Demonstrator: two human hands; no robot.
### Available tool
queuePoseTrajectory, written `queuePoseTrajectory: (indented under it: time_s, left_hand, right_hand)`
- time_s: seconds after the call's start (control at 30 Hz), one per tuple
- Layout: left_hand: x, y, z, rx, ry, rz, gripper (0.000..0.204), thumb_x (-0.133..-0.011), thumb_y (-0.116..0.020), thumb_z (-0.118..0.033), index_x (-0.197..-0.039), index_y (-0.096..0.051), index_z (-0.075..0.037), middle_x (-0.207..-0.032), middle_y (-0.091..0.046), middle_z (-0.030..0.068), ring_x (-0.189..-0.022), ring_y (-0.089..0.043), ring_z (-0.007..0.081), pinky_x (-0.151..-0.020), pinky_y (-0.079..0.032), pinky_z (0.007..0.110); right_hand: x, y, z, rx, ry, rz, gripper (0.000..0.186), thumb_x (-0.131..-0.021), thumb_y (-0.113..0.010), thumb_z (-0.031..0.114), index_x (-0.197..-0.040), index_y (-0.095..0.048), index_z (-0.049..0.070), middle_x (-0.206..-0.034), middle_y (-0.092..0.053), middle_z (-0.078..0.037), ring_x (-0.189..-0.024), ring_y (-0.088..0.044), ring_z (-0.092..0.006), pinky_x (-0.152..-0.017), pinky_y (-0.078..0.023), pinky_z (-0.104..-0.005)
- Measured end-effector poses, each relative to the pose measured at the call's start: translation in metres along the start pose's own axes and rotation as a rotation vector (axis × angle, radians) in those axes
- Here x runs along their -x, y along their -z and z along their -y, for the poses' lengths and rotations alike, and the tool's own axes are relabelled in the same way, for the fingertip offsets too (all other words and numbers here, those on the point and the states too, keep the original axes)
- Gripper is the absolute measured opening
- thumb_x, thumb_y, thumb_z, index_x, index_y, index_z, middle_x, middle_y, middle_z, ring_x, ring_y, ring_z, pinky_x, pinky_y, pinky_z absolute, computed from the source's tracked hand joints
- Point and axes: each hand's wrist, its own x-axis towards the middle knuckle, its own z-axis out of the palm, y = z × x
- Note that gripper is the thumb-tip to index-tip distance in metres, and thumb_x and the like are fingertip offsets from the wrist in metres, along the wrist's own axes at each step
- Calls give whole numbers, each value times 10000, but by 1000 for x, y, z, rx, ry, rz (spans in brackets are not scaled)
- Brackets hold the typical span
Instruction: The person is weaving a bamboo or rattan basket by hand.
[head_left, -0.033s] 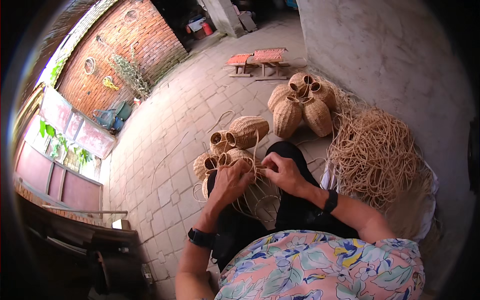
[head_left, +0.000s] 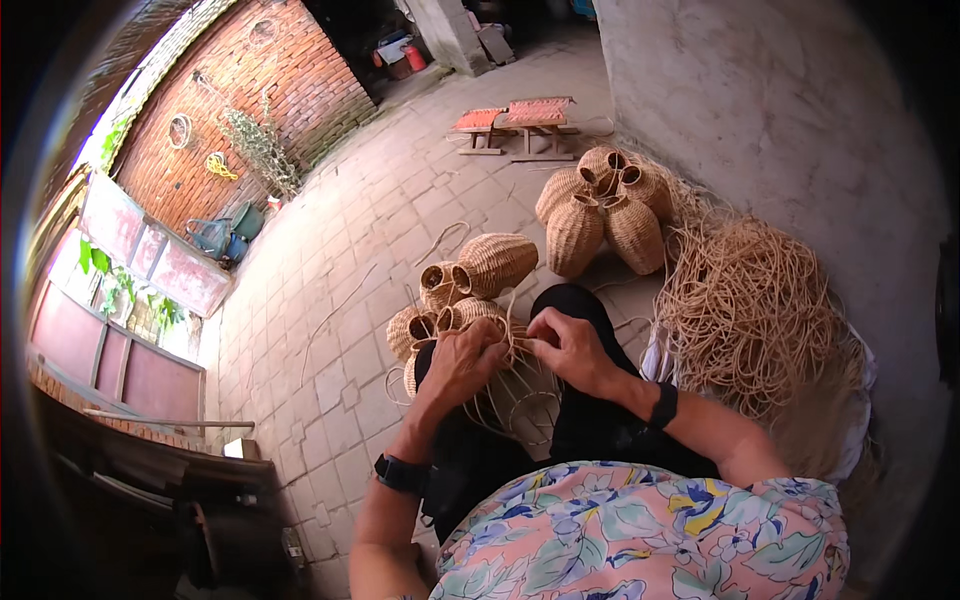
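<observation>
Woven baskets (head_left: pixel 497 265) sit clustered on the paved floor (head_left: pixel 340 350), visible mouths open, contents too dark to tell. Nearer the body, an unfinished weave (head_left: pixel 515 350) of pale strands lies between the hands: left hand (head_left: pixel 465 362) curled closed on one side, right hand (head_left: pixel 568 345) pinching the other.

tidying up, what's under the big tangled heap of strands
White sheeting shows at both sides of the tan strand heap; what lies beneath its middle is covered.
</observation>
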Motion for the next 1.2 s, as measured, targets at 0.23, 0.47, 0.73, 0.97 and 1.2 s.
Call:
queuePoseTrajectory:
  time_s: [0.23,0.47,0.73,0.97,1.2]
  left_hand:
    - [-11,4,5,3,21,112,260,-907,-557,-262,-1036,-571,-37,-824,-671,195,-799,-672,372,-738,-507,438]
    - [-13,2,11,18,62,133,265,-916,-552,-275,-1059,-575,-53,-854,-671,197,-849,-660,389,-773,-494,454]
    - [-12,-1,14,5,-4,80,266,-920,-539,-279,-1046,-588,-50,-874,-678,207,-858,-655,404,-776,-489,466]
    - [-11,-3,22,8,39,78,317,-906,-556,-330,-1047,-600,-50,-871,-680,221,-858,-662,394,-773,-496,452]
    - [-16,-2,25,71,36,136,328,-901,-574,-334,-1064,-603,-51,-930,-679,202,-882,-671,369,-762,-506,415]
  right_hand:
    - [5,-7,2,356,566,101,301,-694,-718,122,-943,-564,53,-847,-576,-97,-818,-599,-300,-750,-442,-402]
    - [3,-33,4,663,651,-22,257,-699,-679,146,-905,-558,53,-791,-559,-90,-761,-602,-249,-669,-411,-389]
    - [3,-31,16,531,488,-3,208,-696,-671,126,-852,-555,52,-770,-560,-108,-773,-600,-291,-675,-437,-421]
    - [6,-28,23,495,452,6,258,-672,-687,143,-866,-540,59,-845,-569,-109,-822,-590,-293,-697,-449,-428]
    - [4,-38,6,776,638,-85,280,-678,-699,173,-870,-534,54,-828,-565,-111,-792,-589,-273,-652,-436,-396]
